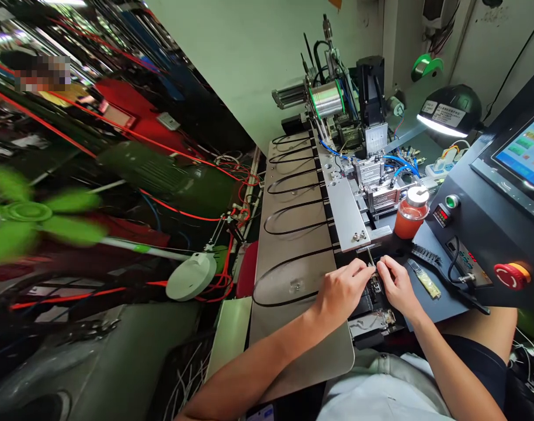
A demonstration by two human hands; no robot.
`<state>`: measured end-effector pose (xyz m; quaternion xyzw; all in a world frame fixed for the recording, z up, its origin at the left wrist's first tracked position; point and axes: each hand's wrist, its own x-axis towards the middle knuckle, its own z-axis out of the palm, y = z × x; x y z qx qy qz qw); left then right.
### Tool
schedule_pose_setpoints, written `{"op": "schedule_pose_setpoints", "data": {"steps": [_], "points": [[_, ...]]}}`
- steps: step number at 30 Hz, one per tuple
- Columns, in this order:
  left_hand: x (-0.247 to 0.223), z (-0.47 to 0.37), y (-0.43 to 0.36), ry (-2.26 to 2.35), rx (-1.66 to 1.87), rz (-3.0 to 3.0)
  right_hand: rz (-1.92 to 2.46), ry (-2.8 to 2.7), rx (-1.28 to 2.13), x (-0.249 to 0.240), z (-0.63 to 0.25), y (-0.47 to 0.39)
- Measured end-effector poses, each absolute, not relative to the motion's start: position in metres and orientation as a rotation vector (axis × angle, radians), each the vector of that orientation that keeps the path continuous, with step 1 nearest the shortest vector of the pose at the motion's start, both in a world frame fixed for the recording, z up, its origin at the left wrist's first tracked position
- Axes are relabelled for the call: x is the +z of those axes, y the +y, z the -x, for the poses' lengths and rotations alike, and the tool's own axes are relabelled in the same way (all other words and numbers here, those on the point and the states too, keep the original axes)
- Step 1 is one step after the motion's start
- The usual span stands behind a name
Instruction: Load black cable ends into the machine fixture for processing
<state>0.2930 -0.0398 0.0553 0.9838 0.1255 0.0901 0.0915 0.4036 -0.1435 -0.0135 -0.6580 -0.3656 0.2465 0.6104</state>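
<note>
My left hand reaches over the front of the machine with its thumb and fingers pinched together. Close beside it, my right hand is also closed, thumb against fingers. Their fingertips meet over a small metal fixture on the rail; whatever lies between them is too small and covered to make out. A thin metal rod shows just above the fingertips. On the grey plate to the left, several black cables lie in loops, their ends running in toward the rail.
A jar of reddish liquid, a black brush and a small clear packet are right of my hands. Farther right are a red stop button and a screen. A lamp, wire spool and green fan stand around.
</note>
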Motion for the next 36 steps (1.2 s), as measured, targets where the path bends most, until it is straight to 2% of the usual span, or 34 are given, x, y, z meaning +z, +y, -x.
{"op": "schedule_pose_setpoints", "data": {"steps": [5, 9, 14, 19, 22, 26, 36], "points": [[0.053, -0.292, -0.036, -0.017, 0.411, -3.159, 1.501, -0.823, 0.580, -0.017, -0.403, -0.143], [0.058, -0.297, -0.035, -0.234, 0.322, -3.291, 1.496, -0.812, 0.582, -0.021, -0.403, -0.142], [0.064, -0.295, -0.035, -0.090, 0.130, -3.217, 1.571, -0.843, 0.531, -0.018, -0.407, -0.147], [0.066, -0.288, -0.029, 0.298, 0.045, -2.984, 1.721, -1.123, 0.209, -0.003, -0.413, -0.158], [0.069, -0.288, -0.027, 0.355, -0.005, -2.965, 1.763, -1.318, 0.057, 0.001, -0.412, -0.163], [0.070, -0.289, -0.027, 0.360, -0.015, -2.971, 1.838, -1.301, -0.093, 0.001, -0.407, -0.167], [0.070, -0.287, -0.025, 0.365, -0.006, -2.988, 1.870, -1.294, -0.104, 0.004, -0.406, -0.171]]}}
